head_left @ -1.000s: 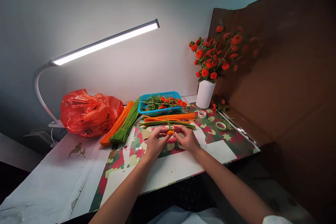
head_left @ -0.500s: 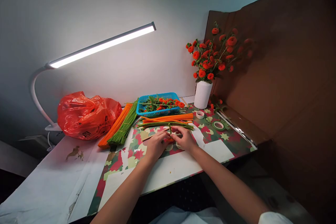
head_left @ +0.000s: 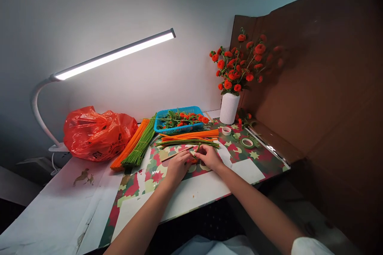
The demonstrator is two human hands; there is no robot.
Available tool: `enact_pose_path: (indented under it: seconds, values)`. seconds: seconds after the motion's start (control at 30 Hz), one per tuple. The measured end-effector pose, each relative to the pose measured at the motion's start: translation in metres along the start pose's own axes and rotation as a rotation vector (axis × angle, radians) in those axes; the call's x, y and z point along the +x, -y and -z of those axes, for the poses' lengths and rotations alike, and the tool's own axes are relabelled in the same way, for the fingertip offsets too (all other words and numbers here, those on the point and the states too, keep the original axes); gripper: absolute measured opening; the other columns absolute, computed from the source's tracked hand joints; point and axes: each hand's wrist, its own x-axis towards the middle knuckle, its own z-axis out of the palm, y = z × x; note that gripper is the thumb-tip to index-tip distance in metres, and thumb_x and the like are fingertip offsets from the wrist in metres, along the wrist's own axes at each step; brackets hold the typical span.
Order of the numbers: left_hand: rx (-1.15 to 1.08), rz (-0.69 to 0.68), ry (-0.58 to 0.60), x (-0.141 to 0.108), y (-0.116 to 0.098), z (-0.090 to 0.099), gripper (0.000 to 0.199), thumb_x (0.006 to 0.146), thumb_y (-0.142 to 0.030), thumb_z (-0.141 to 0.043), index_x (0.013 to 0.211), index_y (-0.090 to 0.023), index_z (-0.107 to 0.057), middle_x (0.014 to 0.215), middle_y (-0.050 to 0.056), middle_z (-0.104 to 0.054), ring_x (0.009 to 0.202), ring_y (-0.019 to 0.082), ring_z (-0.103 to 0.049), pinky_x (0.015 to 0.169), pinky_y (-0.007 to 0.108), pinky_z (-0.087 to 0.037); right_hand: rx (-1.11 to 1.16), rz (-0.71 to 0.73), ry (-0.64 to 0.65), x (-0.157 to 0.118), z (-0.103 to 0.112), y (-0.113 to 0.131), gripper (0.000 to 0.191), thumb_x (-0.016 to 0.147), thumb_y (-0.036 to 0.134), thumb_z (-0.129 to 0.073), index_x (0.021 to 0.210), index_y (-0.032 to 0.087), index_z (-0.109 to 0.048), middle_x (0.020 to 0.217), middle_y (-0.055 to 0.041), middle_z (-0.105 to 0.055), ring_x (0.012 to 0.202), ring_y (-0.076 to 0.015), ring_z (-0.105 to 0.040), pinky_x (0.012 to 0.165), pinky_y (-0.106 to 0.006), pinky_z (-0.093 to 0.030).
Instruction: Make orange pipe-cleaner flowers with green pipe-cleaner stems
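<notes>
My left hand (head_left: 179,166) and my right hand (head_left: 210,157) meet low over the patterned table covering. Between them is a short green pipe cleaner (head_left: 198,148), pinched in my right fingertips. A bit of orange pipe cleaner (head_left: 194,161) shows just under the fingers, close to my left hand, whose fingers are curled in around the piece and partly hidden. A thin wooden stick (head_left: 172,155) lies beside my left hand. Just beyond the hands are loose green pipe cleaners (head_left: 179,142) and orange pipe cleaners (head_left: 200,134).
A blue basket (head_left: 158,128) of orange flowers stands behind. To the left are bundled green pipe cleaners (head_left: 140,147), a red plastic bag (head_left: 98,135) and a lamp (head_left: 119,56). To the right are tape rolls (head_left: 247,143), a white vase (head_left: 229,108) with flowers and a cardboard panel (head_left: 323,67).
The green pipe cleaner stood upright between my hands and now leans to the right, with my right fingers moved onto it. My left hand stays nearly in place. The view has shifted slightly.
</notes>
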Motion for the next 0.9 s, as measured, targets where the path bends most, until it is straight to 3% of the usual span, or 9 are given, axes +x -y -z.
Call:
enact_pose_path:
  seconds: [0.1,0.33,0.57,0.77,0.9]
  values:
    - [0.012,-0.006,0.004,-0.001,0.0,-0.001,0.02,0.074,-0.005,-0.054,0.072,-0.022,-0.062,0.083,0.001,-0.068,0.08,0.018,-0.064,0.068,0.026,-0.048,0.055,-0.044,0.013,0.001,0.001,-0.002,0.023,0.067,0.038,-0.068,0.072,0.017,-0.058,0.061,0.0021,-0.057,0.047,-0.0096,-0.047,0.037,-0.02,-0.036]
    - [-0.051,0.013,-0.036,-0.003,-0.001,0.002,0.014,0.079,-0.012,-0.052,0.074,-0.022,-0.061,0.087,0.002,-0.068,0.079,0.016,-0.063,0.069,0.026,-0.05,0.072,0.049,0.094,0.0,0.006,0.002,0.024,0.063,0.031,-0.073,0.081,0.016,-0.067,0.075,-0.0028,-0.068,0.062,-0.0142,-0.06,0.054,-0.025,-0.047]
    - [-0.072,-0.038,-0.079,-0.002,-0.004,0.002,0.014,0.086,-0.021,-0.052,0.077,-0.021,-0.062,0.087,0.003,-0.068,0.081,0.016,-0.063,0.072,0.027,-0.05,0.259,-0.169,0.148,0.0,0.011,0.006,0.031,0.058,0.037,-0.078,0.079,0.016,-0.07,0.059,0.0015,-0.062,0.041,-0.0074,-0.046,0.035,-0.019,-0.034]
    - [-0.062,-0.085,-0.123,-0.003,-0.009,0.005,0.018,0.09,-0.025,-0.048,0.079,-0.021,-0.063,0.089,0.004,-0.068,0.082,0.016,-0.064,0.074,0.028,-0.051,0.312,-0.173,0.16,-0.002,0.015,0.011,0.038,0.058,0.046,-0.078,0.081,0.015,-0.071,0.05,0.0052,-0.054,0.037,-0.0057,-0.043,0.037,-0.02,-0.037]
    - [-0.087,-0.107,-0.12,-0.004,-0.01,0.007,0.018,0.09,-0.023,-0.047,0.079,-0.021,-0.062,0.091,0.005,-0.068,0.086,0.016,-0.064,0.077,0.029,-0.051,0.294,-0.143,0.167,-0.003,0.017,0.012,0.039,0.054,0.045,-0.081,0.077,0.014,-0.071,0.058,0.0025,-0.06,0.04,-0.0063,-0.048,0.039,-0.02,-0.041]
